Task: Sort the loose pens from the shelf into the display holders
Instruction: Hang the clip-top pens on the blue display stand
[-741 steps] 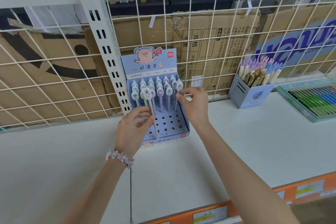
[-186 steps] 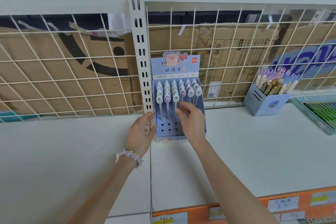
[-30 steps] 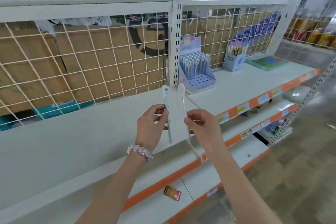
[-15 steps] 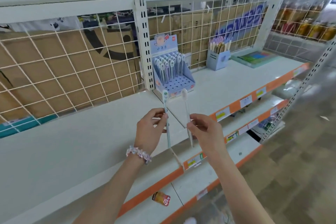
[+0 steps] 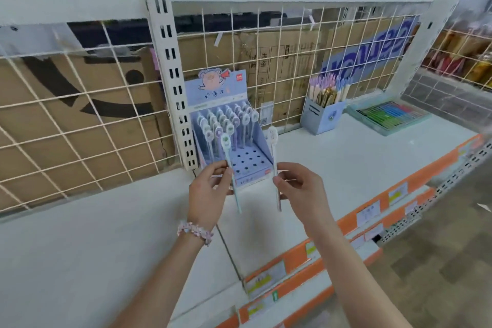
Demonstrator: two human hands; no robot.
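White pens upright | left grip (image 5: pixel 210 189) pinches one (image 5: pixel 231 168); right grip (image 5: pixel 299 186) another (image 5: pixel 274 165) | before holder (image 5: pixel 250 165)

Pale blue display holder (image 5: pixel 250 165) with pink pig header, white shelf (image 5: pixel 359 157), orange shelf edge (image 5: pixel 436 165).

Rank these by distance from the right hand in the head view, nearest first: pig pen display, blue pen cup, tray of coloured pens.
1. Pig pen display, just beyond the right hand, slightly left.
2. Blue pen cup, farther back, to the right.
3. Tray of coloured pens, farthest right.
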